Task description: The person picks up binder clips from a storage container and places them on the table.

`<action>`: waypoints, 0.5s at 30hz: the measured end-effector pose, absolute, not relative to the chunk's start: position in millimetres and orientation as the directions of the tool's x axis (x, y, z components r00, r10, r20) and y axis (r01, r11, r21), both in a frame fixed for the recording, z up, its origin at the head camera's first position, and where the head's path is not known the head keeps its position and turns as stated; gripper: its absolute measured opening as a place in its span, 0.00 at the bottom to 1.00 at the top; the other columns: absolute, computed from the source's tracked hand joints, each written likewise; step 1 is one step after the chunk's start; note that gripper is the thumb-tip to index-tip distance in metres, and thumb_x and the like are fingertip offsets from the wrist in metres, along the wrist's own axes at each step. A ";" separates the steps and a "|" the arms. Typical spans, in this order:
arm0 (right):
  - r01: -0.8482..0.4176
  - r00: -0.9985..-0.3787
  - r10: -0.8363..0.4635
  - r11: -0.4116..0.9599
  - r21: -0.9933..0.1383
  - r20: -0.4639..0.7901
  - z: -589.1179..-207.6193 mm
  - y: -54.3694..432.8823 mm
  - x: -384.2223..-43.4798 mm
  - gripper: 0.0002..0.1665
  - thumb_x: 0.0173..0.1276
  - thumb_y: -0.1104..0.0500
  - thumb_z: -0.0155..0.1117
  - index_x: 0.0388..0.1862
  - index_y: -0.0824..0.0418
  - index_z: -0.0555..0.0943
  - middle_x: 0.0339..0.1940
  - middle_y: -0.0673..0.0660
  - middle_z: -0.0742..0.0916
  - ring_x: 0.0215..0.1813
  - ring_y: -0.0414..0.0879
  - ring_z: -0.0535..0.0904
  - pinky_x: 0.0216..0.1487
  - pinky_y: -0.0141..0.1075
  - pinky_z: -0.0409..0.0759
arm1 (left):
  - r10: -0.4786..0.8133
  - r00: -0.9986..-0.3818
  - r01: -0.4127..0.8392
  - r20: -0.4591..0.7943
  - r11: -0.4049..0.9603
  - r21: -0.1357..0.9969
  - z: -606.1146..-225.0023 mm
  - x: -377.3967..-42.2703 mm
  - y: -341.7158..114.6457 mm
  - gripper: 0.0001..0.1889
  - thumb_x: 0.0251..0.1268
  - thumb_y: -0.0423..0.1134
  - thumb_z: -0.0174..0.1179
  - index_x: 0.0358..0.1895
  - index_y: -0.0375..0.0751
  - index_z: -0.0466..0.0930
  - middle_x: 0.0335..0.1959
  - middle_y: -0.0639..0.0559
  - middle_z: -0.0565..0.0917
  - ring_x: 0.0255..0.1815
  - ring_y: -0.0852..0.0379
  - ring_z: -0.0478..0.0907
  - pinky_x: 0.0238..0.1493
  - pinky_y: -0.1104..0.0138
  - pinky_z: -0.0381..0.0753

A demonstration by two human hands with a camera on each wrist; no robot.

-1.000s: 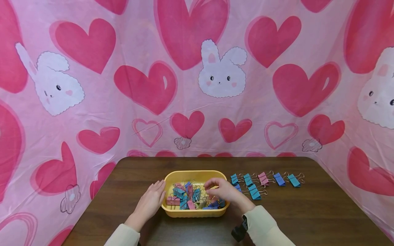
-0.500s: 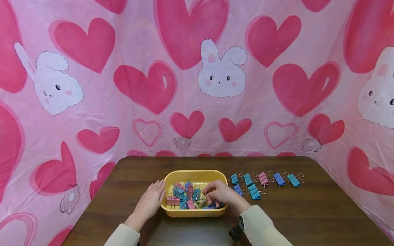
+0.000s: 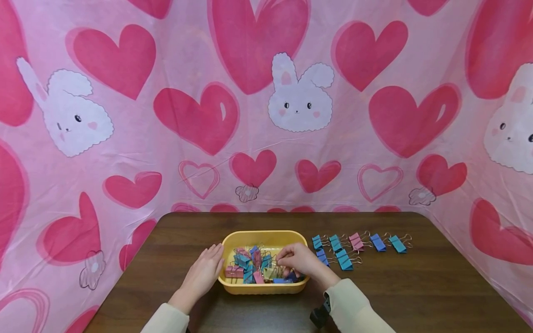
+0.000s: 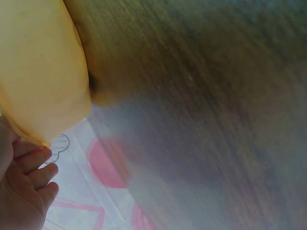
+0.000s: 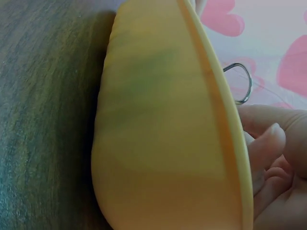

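A yellow plastic basket (image 3: 262,289) on the table holds a jumble of pink, teal and blue binder clips. My left hand (image 3: 204,270) lies against its left wall, fingers extended; the left wrist view shows fingertips (image 4: 41,167) at the rim. Inside the basket's right side, my right hand (image 3: 301,260) has thumb and fingers bent together at the wire handles of a yellow binder clip (image 3: 269,273), seemingly pinching them. A blue binder clip (image 3: 283,280) lies below that hand. In the right wrist view the basket wall (image 5: 163,120) hides the fingertips and clip bodies; a wire handle (image 5: 244,84) sticks up.
Right of the basket, several binder clips lie in two rows, among them a pink clip (image 3: 356,242), a blue clip (image 3: 378,243) and a large teal clip (image 3: 344,260). The brown wooden table (image 3: 395,296) meets a pink heart-patterned cloth (image 3: 354,138) behind.
My right hand first dipped into the basket's right side, then its fingers drew together. The yellow binder clip has turned and shifted slightly upward. My left hand stays put.
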State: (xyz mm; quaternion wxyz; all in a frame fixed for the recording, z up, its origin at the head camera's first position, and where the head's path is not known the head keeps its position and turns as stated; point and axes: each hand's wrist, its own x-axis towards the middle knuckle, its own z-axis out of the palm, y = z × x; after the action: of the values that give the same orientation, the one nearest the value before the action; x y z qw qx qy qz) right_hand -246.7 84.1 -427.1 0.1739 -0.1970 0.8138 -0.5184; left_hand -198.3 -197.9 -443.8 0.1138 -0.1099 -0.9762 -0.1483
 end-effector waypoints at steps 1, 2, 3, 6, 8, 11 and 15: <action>-0.132 -0.866 -0.493 0.378 -0.916 -0.078 -426.8 84.1 -246.9 0.08 0.62 0.63 0.62 0.35 0.67 0.83 0.18 0.55 0.83 0.13 0.39 0.72 0.10 0.25 0.65 | 0.181 -0.950 0.249 0.256 0.932 0.265 -443.8 -198.2 -197.9 0.23 0.65 0.40 0.55 0.60 0.30 0.70 0.61 0.39 0.70 0.64 0.43 0.63 0.65 0.53 0.56; -0.126 -0.872 -0.484 0.372 -0.920 -0.076 -426.5 84.1 -247.2 0.08 0.63 0.62 0.62 0.35 0.67 0.82 0.18 0.56 0.83 0.12 0.39 0.72 0.10 0.25 0.64 | 0.181 -0.949 0.250 0.258 0.931 0.265 -443.7 -198.1 -197.9 0.23 0.65 0.40 0.55 0.60 0.30 0.70 0.61 0.39 0.70 0.64 0.43 0.63 0.65 0.52 0.56; -0.117 -0.877 -0.474 0.363 -0.924 -0.075 -426.3 83.9 -247.5 0.08 0.62 0.62 0.63 0.35 0.67 0.82 0.18 0.56 0.83 0.12 0.39 0.71 0.10 0.25 0.64 | 0.181 -0.948 0.251 0.260 0.931 0.265 -443.6 -198.0 -197.9 0.23 0.65 0.40 0.55 0.60 0.30 0.70 0.61 0.38 0.70 0.64 0.43 0.63 0.65 0.52 0.56; -0.094 -0.893 -0.445 0.332 -0.938 -0.068 -425.9 83.6 -248.4 0.08 0.63 0.61 0.62 0.34 0.67 0.82 0.21 0.56 0.84 0.13 0.40 0.73 0.10 0.25 0.65 | 0.182 -0.946 0.254 0.266 0.930 0.264 -443.6 -197.9 -198.1 0.23 0.65 0.40 0.55 0.60 0.29 0.70 0.61 0.38 0.70 0.64 0.42 0.63 0.65 0.52 0.56; -0.089 -0.904 -0.425 0.311 -0.946 -0.055 -425.2 83.6 -248.9 0.08 0.63 0.61 0.62 0.34 0.66 0.81 0.24 0.56 0.85 0.15 0.42 0.75 0.10 0.26 0.67 | 0.184 -0.945 0.256 0.270 0.930 0.263 -443.8 -197.9 -198.2 0.23 0.65 0.40 0.55 0.60 0.29 0.70 0.61 0.38 0.70 0.64 0.42 0.63 0.65 0.52 0.56; -0.107 -0.915 -0.402 0.272 -0.956 -0.012 -422.6 83.4 -248.7 0.08 0.64 0.61 0.62 0.33 0.67 0.81 0.28 0.56 0.86 0.21 0.46 0.80 0.12 0.29 0.72 | 0.186 -0.943 0.260 0.277 0.930 0.261 -444.1 -198.1 -198.3 0.23 0.65 0.39 0.55 0.59 0.29 0.71 0.60 0.38 0.71 0.63 0.42 0.64 0.65 0.52 0.57; -0.125 -0.927 -0.373 0.206 -0.970 0.040 -417.9 83.1 -248.1 0.09 0.63 0.63 0.62 0.34 0.71 0.80 0.29 0.60 0.86 0.26 0.50 0.82 0.20 0.40 0.80 | 0.193 -0.938 0.270 0.287 0.928 0.258 -444.6 -198.4 -198.2 0.23 0.64 0.39 0.55 0.59 0.29 0.71 0.60 0.37 0.71 0.63 0.42 0.64 0.64 0.52 0.58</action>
State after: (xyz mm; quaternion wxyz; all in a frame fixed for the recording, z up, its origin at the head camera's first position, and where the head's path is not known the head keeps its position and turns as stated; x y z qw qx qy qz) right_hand -248.1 83.1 -417.9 0.1020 -0.1619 0.7699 -0.6088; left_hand -198.4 -198.2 -444.6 0.1294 -0.1190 -0.9732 -0.1482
